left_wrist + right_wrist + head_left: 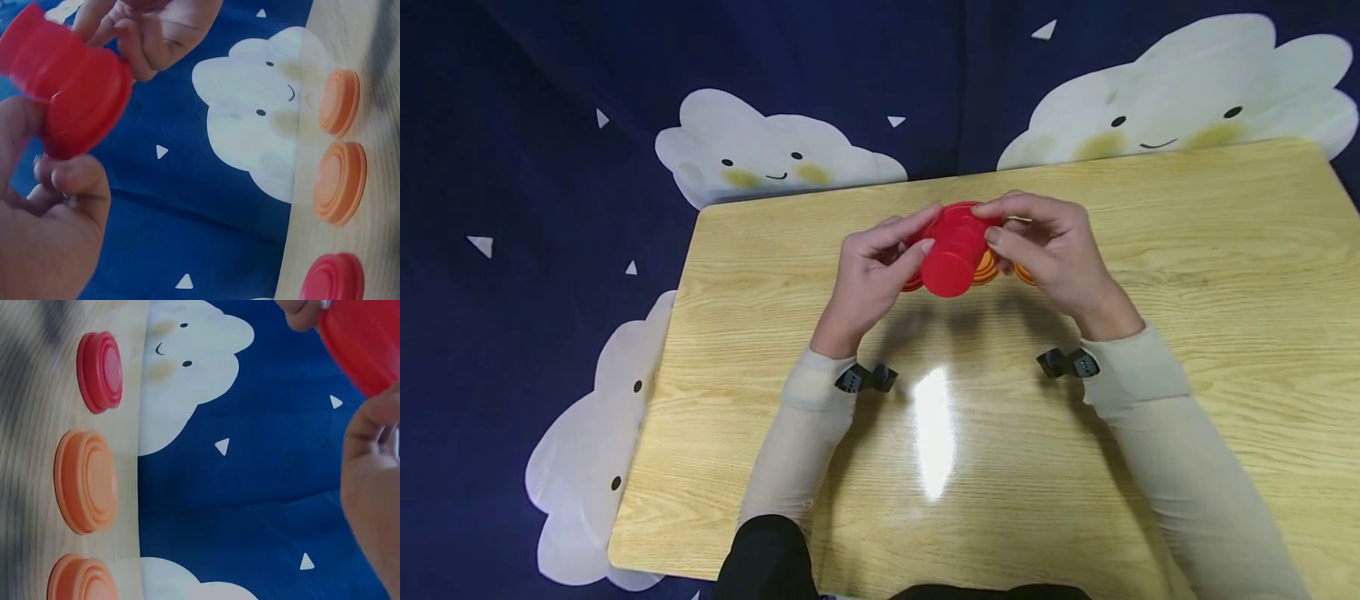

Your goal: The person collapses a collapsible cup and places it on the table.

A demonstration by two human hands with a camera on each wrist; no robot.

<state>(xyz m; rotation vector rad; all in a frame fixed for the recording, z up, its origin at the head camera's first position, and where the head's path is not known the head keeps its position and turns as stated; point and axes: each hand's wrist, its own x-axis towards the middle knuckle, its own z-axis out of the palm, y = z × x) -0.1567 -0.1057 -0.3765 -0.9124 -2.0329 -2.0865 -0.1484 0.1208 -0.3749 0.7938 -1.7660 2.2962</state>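
Observation:
A red collapsible cup, stretched out into stepped rings, is held above the table between both hands. My left hand grips its left side, thumb toward the narrow end and fingers near the wide rim. On the opposite side, my right hand pinches the cup by the rim with thumb and fingers. The left wrist view shows the cup's ringed wall tilted sideways. Beneath the hands lie a flattened red cup and two flattened orange ones, the middle one and the end one, partly hidden in the head view.
The flattened cups lie in a row near the far edge of the wooden table. Behind that edge hangs a dark blue cloth printed with white clouds. A bright light reflection shows on the tabletop.

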